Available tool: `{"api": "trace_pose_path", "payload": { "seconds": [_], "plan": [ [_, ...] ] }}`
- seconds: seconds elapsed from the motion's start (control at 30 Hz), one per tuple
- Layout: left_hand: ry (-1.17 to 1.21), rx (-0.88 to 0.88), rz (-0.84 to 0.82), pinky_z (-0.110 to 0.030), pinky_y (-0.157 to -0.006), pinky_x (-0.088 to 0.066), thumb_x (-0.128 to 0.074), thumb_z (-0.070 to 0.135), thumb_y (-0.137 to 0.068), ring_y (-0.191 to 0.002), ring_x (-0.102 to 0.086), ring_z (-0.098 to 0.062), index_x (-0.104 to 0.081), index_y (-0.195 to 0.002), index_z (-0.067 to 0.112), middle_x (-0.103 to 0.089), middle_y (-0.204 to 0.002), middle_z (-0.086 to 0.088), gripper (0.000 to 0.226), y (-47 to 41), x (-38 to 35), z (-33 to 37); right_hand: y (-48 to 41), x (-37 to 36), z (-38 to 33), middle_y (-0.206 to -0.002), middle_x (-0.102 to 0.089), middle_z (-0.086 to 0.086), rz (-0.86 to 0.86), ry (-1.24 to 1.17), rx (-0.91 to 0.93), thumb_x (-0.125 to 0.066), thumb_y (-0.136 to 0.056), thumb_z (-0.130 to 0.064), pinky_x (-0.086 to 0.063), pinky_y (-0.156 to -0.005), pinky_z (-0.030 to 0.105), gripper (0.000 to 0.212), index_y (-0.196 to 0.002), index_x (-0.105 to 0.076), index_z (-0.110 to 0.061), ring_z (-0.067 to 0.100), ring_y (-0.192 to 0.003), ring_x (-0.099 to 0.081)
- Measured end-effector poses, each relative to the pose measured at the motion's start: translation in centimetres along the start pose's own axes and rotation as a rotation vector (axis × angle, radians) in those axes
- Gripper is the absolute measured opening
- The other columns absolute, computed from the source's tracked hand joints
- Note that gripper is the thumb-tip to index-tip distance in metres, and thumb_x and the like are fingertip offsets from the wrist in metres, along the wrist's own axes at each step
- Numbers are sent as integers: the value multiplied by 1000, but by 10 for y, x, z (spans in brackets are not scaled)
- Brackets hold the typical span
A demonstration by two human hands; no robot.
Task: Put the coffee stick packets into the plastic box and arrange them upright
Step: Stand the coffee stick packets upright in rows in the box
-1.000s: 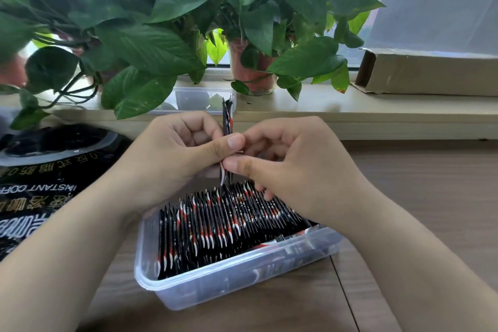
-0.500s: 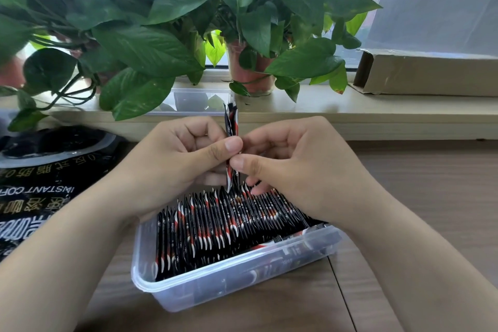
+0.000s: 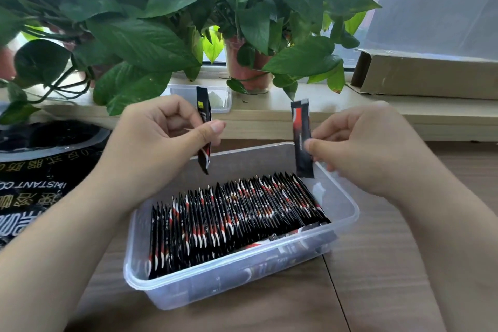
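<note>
Hanging over plastic box (image 3: 250, 162) far edge: L hand (image 3: 161, 143) pinches left stick (image 3: 203, 106), R hand (image 3: 363, 148) pinches right stick (image 3: 301, 132) (gap behind row (image 3: 237, 213)).

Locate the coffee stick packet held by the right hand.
Head view, right of centre: the coffee stick packet is pinched upright by the right hand over the far right corner of the plastic box.

The large black foil bag (image 3: 40, 170) at the left reads "INSTANT CO", cut off by the frame edge, among Chinese characters. Small print on the black-and-red coffee stick packets (image 3: 231, 213) is illegible.
</note>
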State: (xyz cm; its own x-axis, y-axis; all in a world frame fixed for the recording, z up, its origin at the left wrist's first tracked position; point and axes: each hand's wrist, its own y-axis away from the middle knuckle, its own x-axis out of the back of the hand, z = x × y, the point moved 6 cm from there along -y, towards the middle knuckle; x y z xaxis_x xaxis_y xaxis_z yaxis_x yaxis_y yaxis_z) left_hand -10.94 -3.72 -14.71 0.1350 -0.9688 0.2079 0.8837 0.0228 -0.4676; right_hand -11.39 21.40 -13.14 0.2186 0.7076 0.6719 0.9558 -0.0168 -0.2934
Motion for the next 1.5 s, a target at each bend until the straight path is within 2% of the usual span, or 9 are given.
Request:
{"api": "trace_pose_path", "payload": {
  "seconds": [0.13, 0.27, 0.43, 0.67, 0.9, 0.97, 1.13, 1.3, 1.5],
  "plan": [
    [-86, -48, 30, -60, -85, -56, -78, 29, -77, -86, -75, -38, -62, -73, 6, -76, -78, -17, 28, -1, 2, -2, 5, -4, 2, -60, -69, -10, -47, 276, 32, -78, -77, -21, -42, -49, 7, 8, -70, -75, -23, 1, -62, -64],
    [-101, -48, 13, -59, -85, -57, -78, 29, -78, -86, -75, -38, -62, -73, 6, -76, -77, -16, 28, -1, 0, -3, 10, -20, -3, -74, -68, -10, -73, 452, 104, -74, -79, -22, -56, -73, 29, 3, -80, -74, -24, 14, -78, -66],
    [-120, -50, 15, -59, -85, -56, -79, 32, -76, -87, -74, -38, -63, -73, 7, -76, -79, -17, 30, -3, 0, -5, 12, -31, -5, -83, -69, -5, -60, 593, 160, -71, -80, -25, -53, -74, 31, 4, -84, -69, -25, 23, -86, -64],
    [-113, -49, -4, -60, -85, -56, -84, 35, -76, -85, -75, -37, -63, -72, 12, -77, -77, -13, 31, -5, 1, -11, 14, -24, -11, -74, -66, -9, -62, 532, 144, -70, -76, -19, -55, -77, 33, 7, -78, -69, -26, 20, -83, -65],
    [-95, -50, -12, -62, -87, -55, -81, 32, -75, -87, -74, -40, -62, -73, 9, -76, -78, -15, 29, -4, 1, -12, 12, -22, -12, -82, -74, -2, -126, 565, 149, -66, -81, -22, -52, -85, 39, 30, -107, -71, -8, 20, -94, -65],
    [-92, -51, -12, -62, -87, -54, -81, 32, -74, -87, -74, -40, -62, -73, 9, -76, -78, -15, 30, -4, 0, -12, 13, -24, -11, -82, -75, -3, -147, 560, 164, -64, -83, -21, -51, -81, 30, 30, -110, -73, -13, 18, -93, -66],
    [-95, -62, -12, -60, -88, -55, -80, 30, -74, -87, -74, -38, -62, -73, 7, -77, -78, -14, 30, -4, -1, -11, 14, -23, -7, -69, -73, -7, -145, 423, 118, -70, -77, -18, -45, -60, 11, 9, -82, -76, -22, 2, -71, -65],
    [-100, -67, -21, -61, -88, -55, -81, 30, -74, -88, -74, -40, -62, -73, 8, -76, -78, -16, 29, -4, -2, -12, 10, -20, -3, -63, -70, -7, -76, 365, 99, -72, -72, -17, -57, -67, 26, 4, -70, -72, -21, 4, -69, -66],
    [-105, -73, -26, -61, -87, -55, -82, 31, -74, -89, -73, -41, -63, -73, 8, -76, -78, -15, 30, -4, -1, -12, 8, -21, -1, -62, -70, -6, -38, 356, 96, -73, -73, -15, -56, -67, 26, 5, -69, -73, -18, 7, -68, -66]
  ]
}}
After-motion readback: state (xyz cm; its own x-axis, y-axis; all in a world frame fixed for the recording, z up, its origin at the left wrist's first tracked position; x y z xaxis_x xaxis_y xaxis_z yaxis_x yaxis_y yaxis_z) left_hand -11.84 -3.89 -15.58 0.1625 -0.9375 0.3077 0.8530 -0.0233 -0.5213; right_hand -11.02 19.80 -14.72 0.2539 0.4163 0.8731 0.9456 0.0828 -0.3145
